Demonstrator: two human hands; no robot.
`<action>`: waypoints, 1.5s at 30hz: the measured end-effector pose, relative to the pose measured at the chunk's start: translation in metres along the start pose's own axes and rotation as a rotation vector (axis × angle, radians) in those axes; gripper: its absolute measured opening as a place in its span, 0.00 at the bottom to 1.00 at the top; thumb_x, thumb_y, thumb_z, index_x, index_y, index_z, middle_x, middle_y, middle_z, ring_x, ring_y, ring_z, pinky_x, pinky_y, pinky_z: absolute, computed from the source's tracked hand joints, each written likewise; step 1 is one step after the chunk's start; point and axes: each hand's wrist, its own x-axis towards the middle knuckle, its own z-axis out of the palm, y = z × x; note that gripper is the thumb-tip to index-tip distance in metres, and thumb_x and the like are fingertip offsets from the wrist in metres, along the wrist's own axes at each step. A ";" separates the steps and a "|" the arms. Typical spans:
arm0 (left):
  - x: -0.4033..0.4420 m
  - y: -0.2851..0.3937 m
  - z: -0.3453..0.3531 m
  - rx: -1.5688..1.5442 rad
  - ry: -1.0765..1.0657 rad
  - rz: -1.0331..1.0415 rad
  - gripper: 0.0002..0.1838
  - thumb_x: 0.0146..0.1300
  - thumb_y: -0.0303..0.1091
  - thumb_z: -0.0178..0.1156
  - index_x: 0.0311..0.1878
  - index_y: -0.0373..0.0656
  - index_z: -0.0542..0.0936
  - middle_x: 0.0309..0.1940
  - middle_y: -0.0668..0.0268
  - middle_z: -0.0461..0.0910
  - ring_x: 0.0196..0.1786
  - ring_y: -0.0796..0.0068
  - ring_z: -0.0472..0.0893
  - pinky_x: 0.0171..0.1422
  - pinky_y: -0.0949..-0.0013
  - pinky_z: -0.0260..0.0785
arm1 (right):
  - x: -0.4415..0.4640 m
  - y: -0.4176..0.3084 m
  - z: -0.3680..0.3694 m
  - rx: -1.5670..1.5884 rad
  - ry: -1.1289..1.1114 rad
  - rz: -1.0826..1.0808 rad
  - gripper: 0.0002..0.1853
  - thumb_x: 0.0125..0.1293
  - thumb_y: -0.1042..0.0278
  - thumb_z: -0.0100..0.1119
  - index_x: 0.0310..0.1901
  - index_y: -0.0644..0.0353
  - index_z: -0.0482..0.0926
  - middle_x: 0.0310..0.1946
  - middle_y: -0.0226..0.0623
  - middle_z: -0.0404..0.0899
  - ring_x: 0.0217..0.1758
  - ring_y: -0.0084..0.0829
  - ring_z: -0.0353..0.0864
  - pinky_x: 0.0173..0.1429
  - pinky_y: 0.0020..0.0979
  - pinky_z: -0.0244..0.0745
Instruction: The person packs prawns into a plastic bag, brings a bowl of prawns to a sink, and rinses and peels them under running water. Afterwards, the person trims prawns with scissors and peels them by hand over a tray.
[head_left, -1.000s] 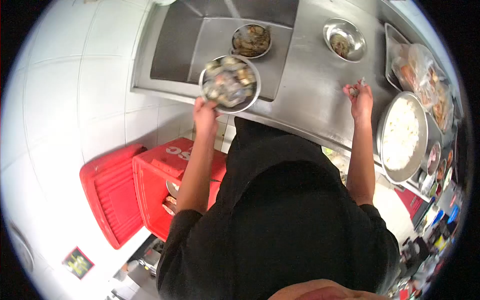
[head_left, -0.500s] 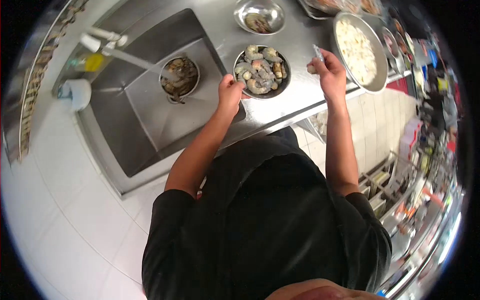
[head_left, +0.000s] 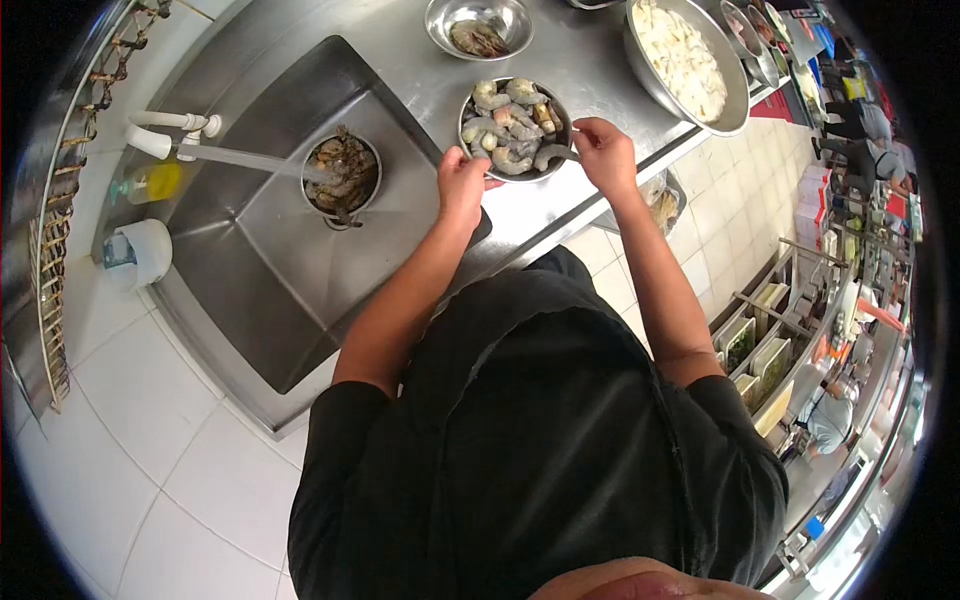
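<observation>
My left hand [head_left: 463, 187] grips the left rim of a round metal bowl [head_left: 566, 120] on the steel counter. Peeled grey shrimp [head_left: 515, 125] fill this bowl. At its right edge my right hand [head_left: 606, 155] pinches one shrimp [head_left: 555, 154] by the end, its other end over the bowl. Behind stands a smaller metal bowl [head_left: 440, 20] with a few dark shrimp. In the sink, water from the faucet [head_left: 160, 133] runs onto unpeeled shrimp [head_left: 340, 172] in another metal container.
A large bowl [head_left: 733, 110] of white pieces stands at the counter's right end. The steel sink [head_left: 290, 270] lies to the left, with a white container [head_left: 148, 250] at its outer edge. Food trays [head_left: 770, 360] and other people [head_left: 830, 420] are at the far right.
The view has swung toward the sink and faucet. My left hand has brought the shrimp bowl over the counter. My right hand has moved to that bowl's right edge.
</observation>
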 end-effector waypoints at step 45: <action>0.046 0.129 -0.154 -0.203 0.285 0.295 0.13 0.61 0.28 0.59 0.48 0.41 0.71 0.38 0.61 0.76 0.38 0.68 0.80 0.41 0.64 0.78 | 0.089 -0.148 0.079 1.052 -0.760 0.178 0.15 0.64 0.80 0.54 0.53 0.63 0.76 0.45 0.34 0.80 0.47 0.25 0.79 0.51 0.28 0.74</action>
